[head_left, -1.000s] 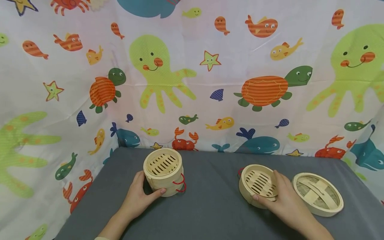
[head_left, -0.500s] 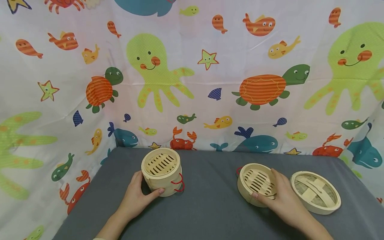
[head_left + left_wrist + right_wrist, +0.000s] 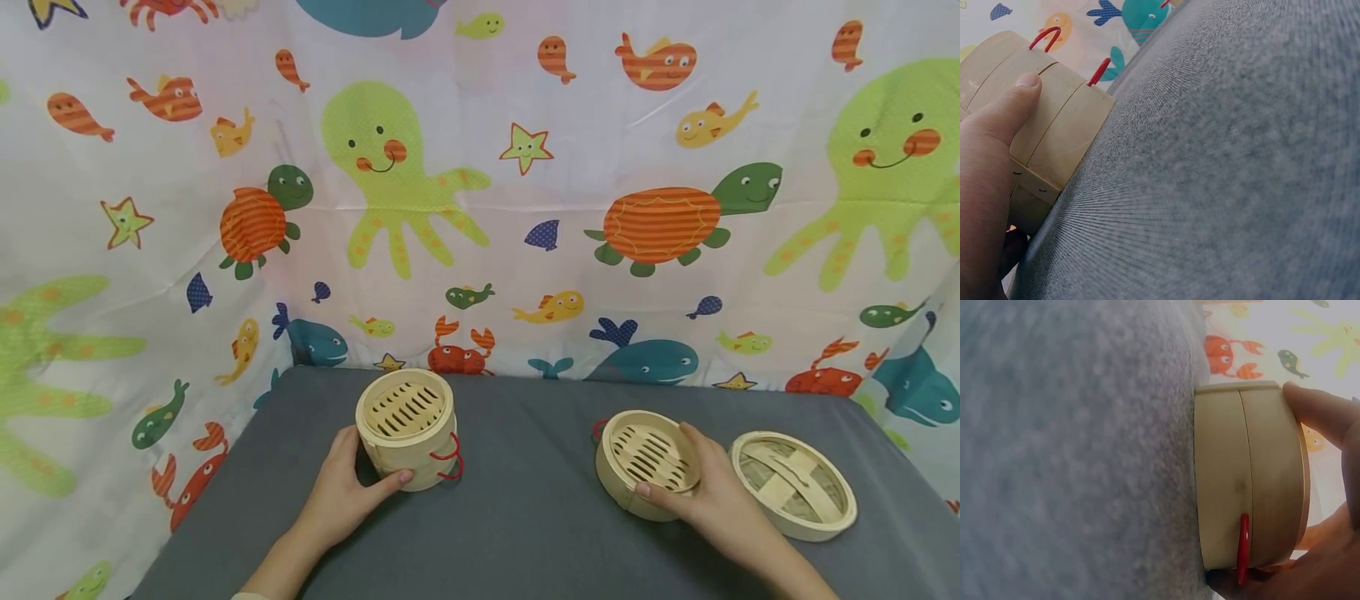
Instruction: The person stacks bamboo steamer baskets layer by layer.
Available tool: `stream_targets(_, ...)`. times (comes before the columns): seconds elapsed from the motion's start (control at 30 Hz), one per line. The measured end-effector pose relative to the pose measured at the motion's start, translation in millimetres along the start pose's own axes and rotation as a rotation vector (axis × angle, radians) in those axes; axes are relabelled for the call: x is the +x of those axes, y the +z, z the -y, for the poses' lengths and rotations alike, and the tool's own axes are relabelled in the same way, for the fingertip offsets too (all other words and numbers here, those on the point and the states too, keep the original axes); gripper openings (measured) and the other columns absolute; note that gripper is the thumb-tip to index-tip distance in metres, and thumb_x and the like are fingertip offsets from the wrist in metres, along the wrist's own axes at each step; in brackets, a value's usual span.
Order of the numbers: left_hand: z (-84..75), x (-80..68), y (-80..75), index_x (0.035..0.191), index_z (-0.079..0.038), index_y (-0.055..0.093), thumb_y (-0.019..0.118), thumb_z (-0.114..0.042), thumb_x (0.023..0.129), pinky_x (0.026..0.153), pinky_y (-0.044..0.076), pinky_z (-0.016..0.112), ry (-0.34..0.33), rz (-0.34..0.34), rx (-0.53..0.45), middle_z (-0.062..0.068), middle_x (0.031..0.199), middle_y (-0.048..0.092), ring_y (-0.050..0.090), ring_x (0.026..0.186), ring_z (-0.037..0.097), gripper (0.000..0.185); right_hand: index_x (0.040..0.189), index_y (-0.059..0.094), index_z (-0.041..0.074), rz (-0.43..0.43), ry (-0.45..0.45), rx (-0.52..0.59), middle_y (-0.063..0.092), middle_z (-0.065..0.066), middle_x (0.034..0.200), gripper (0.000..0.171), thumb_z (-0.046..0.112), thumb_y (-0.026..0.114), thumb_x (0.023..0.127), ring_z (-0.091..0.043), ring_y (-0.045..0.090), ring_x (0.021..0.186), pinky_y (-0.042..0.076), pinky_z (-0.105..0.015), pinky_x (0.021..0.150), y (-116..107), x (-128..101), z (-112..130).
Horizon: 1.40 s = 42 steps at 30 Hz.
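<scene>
On the left, a stack of small round bamboo steamer baskets (image 3: pixel 408 458) stands upright on the grey cloth, its slatted base facing up and red loops (image 3: pixel 459 467) on its right side. My left hand (image 3: pixel 345 496) holds the stack from the left and front, the thumb (image 3: pixel 1019 100) across its side. Toward the right, another bamboo steamer basket (image 3: pixel 617 479) sits on the cloth, also slatted side up. My right hand (image 3: pixel 716 496) grips its right edge, thumb at the front. In the right wrist view, one red loop (image 3: pixel 1244 547) shows on this basket (image 3: pixel 1222 475). Some fingers are hidden behind both.
A round woven bamboo steamer lid (image 3: pixel 806 483) with a strap handle lies right of the right hand. The grey cloth (image 3: pixel 517 500) covers the table. Behind and at the sides hangs a white curtain (image 3: pixel 480 275) printed with sea animals.
The head view shifts slightly. Both hands keep their hold, and the baskets and the lid stay in place.
</scene>
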<state>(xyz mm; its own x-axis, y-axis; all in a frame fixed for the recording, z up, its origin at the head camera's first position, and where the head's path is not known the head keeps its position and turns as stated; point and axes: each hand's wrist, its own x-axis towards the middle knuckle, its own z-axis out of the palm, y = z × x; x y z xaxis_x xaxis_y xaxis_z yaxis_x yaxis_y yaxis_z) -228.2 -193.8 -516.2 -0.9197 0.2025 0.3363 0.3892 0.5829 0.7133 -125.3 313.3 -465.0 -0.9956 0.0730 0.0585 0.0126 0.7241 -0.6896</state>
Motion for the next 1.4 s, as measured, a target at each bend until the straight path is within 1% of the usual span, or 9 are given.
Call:
stream_targets(0.17,-0.2,0.8,-0.7,0.162,-0.007,0.043,0.094,-0.051,0.086,0.114,0.041,0.065,0.001,-0.003,-0.003,0.015,0.150,0.050,0.051,0.141,0.035,0.102,0.166,0.021,-0.012,0.023,0.029,0.028,0.036,-0.040,0.161,0.120,0.051,0.089,0.090,-0.056,0.037,0.147,0.037,-0.076,0.108,-4.3,1.7,2.1)
stream_targets(0.33,0.5,0.7,0.4,0.162,-0.007,0.042,0.093,-0.052,0.086,0.113,0.042,0.065,-0.001,-0.001,0.007,0.015,0.150,0.050,0.051,0.140,0.035,0.102,0.168,0.018,-0.007,0.043,0.076,0.080,0.036,-0.038,0.161,0.120,0.049,0.090,0.090,-0.051,0.039,0.145,0.038,-0.070,0.108,-6.6,1.2,2.7)
stream_targets(0.53,1.1,0.5,0.2,0.163,-0.008,0.043,0.093,-0.053,0.086,0.114,0.042,0.065,-0.001,-0.002,0.006,0.015,0.151,0.050,0.051,0.141,0.035,0.102,0.171,0.013,-0.004,0.078,0.082,0.123,0.027,-0.038,0.167,0.120,0.046,0.089,0.092,-0.053,0.031,0.150,0.036,-0.073,0.110,-8.1,2.3,3.6)
stream_targets(0.63,1.2,0.6,-0.2,0.163,-0.008,0.042,0.093,-0.053,0.086,0.114,0.041,0.065,-0.003,0.000,0.000,0.014,0.151,0.049,0.051,0.141,0.035,0.102,0.172,0.013,-0.002,0.089,0.072,0.115,0.024,-0.038,0.169,0.119,0.046,0.088,0.093,-0.056,0.028,0.153,0.036,-0.076,0.110,-8.5,4.1,3.8)
stream_targets(0.77,2.0,0.6,0.1,0.163,-0.009,0.042,0.093,-0.053,0.086,0.114,0.041,0.065,-0.007,0.002,0.000,0.014,0.151,0.049,0.050,0.142,0.035,0.102,0.171,0.018,-0.004,0.077,0.061,0.094,0.030,-0.038,0.166,0.118,0.047,0.089,0.091,-0.056,0.033,0.151,0.038,-0.075,0.109,-8.4,5.6,2.4)
stream_targets(0.93,1.9,1.0,0.6,0.163,-0.008,0.042,0.093,-0.054,0.086,0.114,0.041,0.066,-0.006,0.004,0.002,0.014,0.152,0.049,0.050,0.142,0.035,0.103,0.169,0.023,-0.005,0.054,0.056,0.105,0.036,-0.036,0.164,0.116,0.045,0.091,0.089,-0.053,0.038,0.147,0.039,-0.072,0.110,-8.2,6.5,0.0)
stream_targets(1.1,0.4,1.8,0.4,0.163,-0.009,0.042,0.093,-0.052,0.086,0.115,0.041,0.065,-0.003,0.003,-0.001,0.014,0.152,0.049,0.050,0.142,0.035,0.102,0.169,0.022,-0.003,0.047,0.065,0.117,0.037,-0.035,0.162,0.116,0.043,0.092,0.089,-0.050,0.040,0.144,0.039,-0.070,0.109,-8.1,6.7,-0.8)
stream_targets(1.27,-1.4,1.2,-0.1,0.163,-0.008,0.042,0.093,-0.052,0.087,0.115,0.041,0.066,0.001,0.004,0.004,0.015,0.151,0.049,0.050,0.142,0.036,0.102,0.168,0.023,-0.004,0.034,0.062,0.120,0.039,-0.034,0.160,0.116,0.043,0.092,0.088,-0.047,0.045,0.139,0.040,-0.066,0.108,-7.3,6.4,-0.2)
stream_targets(1.4,-3.4,0.6,-0.1,0.163,-0.005,0.042,0.093,-0.049,0.087,0.114,0.041,0.068,0.012,0.003,0.008,0.017,0.151,0.050,0.051,0.142,0.038,0.101,0.169,0.021,-0.005,0.033,0.052,0.136,0.038,-0.035,0.162,0.116,0.041,0.092,0.089,-0.047,0.043,0.142,0.038,-0.067,0.110,-7.5,6.2,0.8)
